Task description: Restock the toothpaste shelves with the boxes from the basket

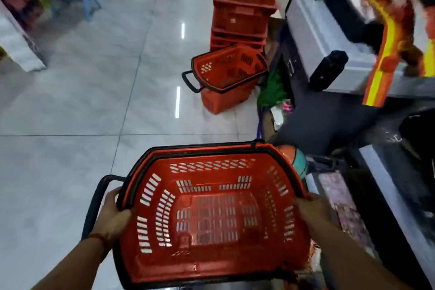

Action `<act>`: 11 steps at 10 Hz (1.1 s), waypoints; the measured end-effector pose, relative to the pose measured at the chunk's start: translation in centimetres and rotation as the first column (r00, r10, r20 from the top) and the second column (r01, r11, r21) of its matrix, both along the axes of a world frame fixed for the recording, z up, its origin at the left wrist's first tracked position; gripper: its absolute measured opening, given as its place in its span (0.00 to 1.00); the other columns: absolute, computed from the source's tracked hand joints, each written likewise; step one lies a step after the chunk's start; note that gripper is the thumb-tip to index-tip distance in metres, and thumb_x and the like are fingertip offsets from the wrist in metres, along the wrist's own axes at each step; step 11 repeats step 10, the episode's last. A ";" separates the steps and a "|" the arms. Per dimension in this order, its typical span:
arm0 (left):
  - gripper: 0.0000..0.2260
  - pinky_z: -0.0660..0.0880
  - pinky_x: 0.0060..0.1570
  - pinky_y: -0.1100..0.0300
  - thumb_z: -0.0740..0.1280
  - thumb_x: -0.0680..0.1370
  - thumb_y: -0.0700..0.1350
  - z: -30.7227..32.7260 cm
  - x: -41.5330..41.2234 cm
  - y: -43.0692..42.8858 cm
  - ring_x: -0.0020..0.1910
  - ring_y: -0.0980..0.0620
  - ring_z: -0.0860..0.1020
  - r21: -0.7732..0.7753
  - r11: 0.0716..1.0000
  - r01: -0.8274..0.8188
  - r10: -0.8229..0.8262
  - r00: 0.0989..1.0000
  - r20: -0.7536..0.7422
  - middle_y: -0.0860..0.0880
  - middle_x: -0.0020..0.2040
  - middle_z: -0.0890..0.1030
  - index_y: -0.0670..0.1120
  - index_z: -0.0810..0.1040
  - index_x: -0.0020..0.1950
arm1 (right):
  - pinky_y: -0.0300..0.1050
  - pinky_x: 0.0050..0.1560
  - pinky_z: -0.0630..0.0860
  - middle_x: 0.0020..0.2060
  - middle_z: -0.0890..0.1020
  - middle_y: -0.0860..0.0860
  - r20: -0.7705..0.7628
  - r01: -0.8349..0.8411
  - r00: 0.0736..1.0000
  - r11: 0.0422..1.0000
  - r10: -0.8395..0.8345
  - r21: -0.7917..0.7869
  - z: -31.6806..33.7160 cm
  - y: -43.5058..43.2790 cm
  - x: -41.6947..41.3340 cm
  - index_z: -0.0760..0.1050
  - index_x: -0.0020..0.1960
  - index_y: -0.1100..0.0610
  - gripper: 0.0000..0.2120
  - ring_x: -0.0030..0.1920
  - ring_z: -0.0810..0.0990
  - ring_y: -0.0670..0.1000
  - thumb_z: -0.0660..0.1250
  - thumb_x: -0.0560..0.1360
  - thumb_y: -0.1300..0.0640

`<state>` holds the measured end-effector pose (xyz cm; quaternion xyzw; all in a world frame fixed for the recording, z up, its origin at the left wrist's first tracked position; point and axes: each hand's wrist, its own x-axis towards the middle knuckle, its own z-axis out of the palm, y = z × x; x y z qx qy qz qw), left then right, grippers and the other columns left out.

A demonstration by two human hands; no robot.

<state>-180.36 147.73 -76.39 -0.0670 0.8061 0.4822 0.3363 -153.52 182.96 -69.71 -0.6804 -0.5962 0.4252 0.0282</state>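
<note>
I carry a red plastic shopping basket [211,214] with slotted walls and a black rim, held level in front of me. No boxes lie inside it; only its slotted bottom shows. My left hand [115,216] grips the left rim beside the black handle [94,205]. My right hand [310,209] grips the right rim. No toothpaste shelves or toothpaste boxes are in view.
Ahead on the shiny tiled floor [94,101] stands another red basket [226,75], tilted, in front of a stack of red crates [242,4]. A grey checkout counter [329,37] runs along the right. Blurred shelving [21,7] stands at the far left.
</note>
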 end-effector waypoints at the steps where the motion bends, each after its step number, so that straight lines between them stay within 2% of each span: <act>1: 0.34 0.83 0.49 0.40 0.82 0.67 0.45 -6.3 -3.9 3.4 0.47 0.42 0.87 -0.026 0.999 0.019 -0.019 1.000 0.014 0.43 0.53 0.86 0.52 0.71 0.70 | 0.37 0.31 0.75 0.41 0.79 0.58 -0.012 0.001 1.000 1.000 -0.001 -0.011 -5.6 3.7 -4.2 0.81 0.53 0.62 0.08 0.37 0.76 0.56 0.74 0.74 0.65; 2: 0.34 0.83 0.49 0.41 0.81 0.68 0.39 -11.8 -6.4 6.6 0.48 0.42 0.86 -0.046 0.999 -0.011 0.013 0.999 0.044 0.44 0.53 0.86 0.52 0.70 0.70 | 0.45 0.41 0.74 0.44 0.81 0.61 0.003 -0.005 1.000 1.000 0.005 -0.001 -12.5 7.3 -7.2 0.81 0.57 0.65 0.13 0.42 0.78 0.57 0.75 0.74 0.61; 3: 0.37 0.82 0.52 0.39 0.80 0.68 0.38 -17.0 -7.9 9.0 0.49 0.42 0.86 -0.056 0.996 -0.067 0.070 0.996 0.050 0.44 0.54 0.86 0.53 0.68 0.72 | 0.54 0.49 0.81 0.48 0.85 0.59 0.042 0.002 0.999 0.999 -0.001 -0.034 -19.0 10.2 -9.1 0.82 0.57 0.63 0.24 0.46 0.83 0.58 0.78 0.66 0.50; 4: 0.36 0.82 0.52 0.40 0.78 0.71 0.36 -20.1 -8.8 11.0 0.49 0.43 0.86 -0.095 0.992 -0.084 0.088 0.995 0.037 0.44 0.55 0.85 0.53 0.66 0.74 | 0.60 0.54 0.82 0.51 0.85 0.60 0.054 -0.002 0.999 0.996 0.007 -0.085 -23.6 12.2 -10.3 0.82 0.60 0.60 0.23 0.49 0.84 0.61 0.78 0.67 0.52; 5: 0.36 0.82 0.53 0.40 0.76 0.70 0.35 -22.3 -9.5 12.8 0.50 0.43 0.85 -0.126 0.988 -0.091 0.094 0.995 0.020 0.44 0.56 0.84 0.54 0.66 0.73 | 0.60 0.55 0.81 0.54 0.85 0.61 0.087 -0.010 0.996 0.998 0.015 -0.057 -26.6 13.7 -11.2 0.80 0.62 0.60 0.25 0.50 0.84 0.62 0.76 0.68 0.52; 6: 0.34 0.80 0.56 0.40 0.73 0.70 0.37 -22.8 -9.8 14.1 0.52 0.42 0.84 -0.182 0.979 -0.095 0.092 0.995 -0.028 0.47 0.56 0.83 0.57 0.64 0.71 | 0.51 0.49 0.77 0.58 0.82 0.63 0.137 -0.021 0.990 0.999 0.025 -0.032 -28.1 14.9 -11.6 0.77 0.66 0.63 0.21 0.54 0.82 0.63 0.72 0.75 0.56; 7: 0.33 0.79 0.57 0.44 0.71 0.74 0.39 -22.3 -9.5 15.3 0.53 0.42 0.81 -0.252 0.963 -0.095 0.086 0.995 -0.048 0.46 0.60 0.80 0.53 0.62 0.76 | 0.48 0.46 0.74 0.59 0.81 0.63 0.205 -0.037 0.978 0.998 0.045 -0.043 -28.6 15.1 -12.0 0.74 0.68 0.64 0.21 0.56 0.81 0.63 0.68 0.77 0.57; 8: 0.33 0.75 0.63 0.41 0.71 0.76 0.49 -19.6 -9.2 16.5 0.62 0.34 0.76 -0.436 0.900 0.015 -0.033 0.999 -0.034 0.37 0.69 0.72 0.47 0.61 0.78 | 0.58 0.55 0.79 0.64 0.77 0.64 0.296 -0.089 0.950 0.995 0.101 -0.053 -26.8 14.4 -13.2 0.67 0.70 0.63 0.27 0.59 0.79 0.65 0.68 0.75 0.55; 9: 0.36 0.70 0.69 0.40 0.70 0.73 0.55 -15.4 -9.8 17.8 0.67 0.30 0.71 -0.538 0.825 0.174 -0.239 0.970 -0.053 0.32 0.71 0.67 0.44 0.64 0.77 | 0.60 0.62 0.73 0.68 0.71 0.64 0.342 -0.270 0.901 0.962 0.267 -0.041 -22.9 13.2 -15.5 0.62 0.74 0.61 0.30 0.65 0.74 0.68 0.68 0.77 0.52; 10: 0.34 0.70 0.70 0.42 0.70 0.73 0.54 -9.0 -10.4 18.7 0.68 0.33 0.71 -0.540 0.798 0.267 -0.387 0.914 -0.121 0.35 0.71 0.69 0.45 0.68 0.76 | 0.57 0.66 0.74 0.69 0.74 0.60 0.227 -0.457 0.865 0.889 0.447 -0.010 -17.3 11.2 -18.2 0.66 0.74 0.60 0.28 0.66 0.75 0.65 0.68 0.78 0.52; 11: 0.34 0.70 0.70 0.42 0.70 0.73 0.54 -9.0 -10.4 18.7 0.68 0.33 0.71 -0.540 0.798 0.267 -0.387 0.914 -0.121 0.35 0.71 0.69 0.45 0.68 0.76 | 0.57 0.66 0.74 0.69 0.74 0.60 0.227 -0.457 0.865 0.889 0.447 -0.010 -17.3 11.2 -18.2 0.66 0.74 0.60 0.28 0.66 0.75 0.65 0.68 0.78 0.52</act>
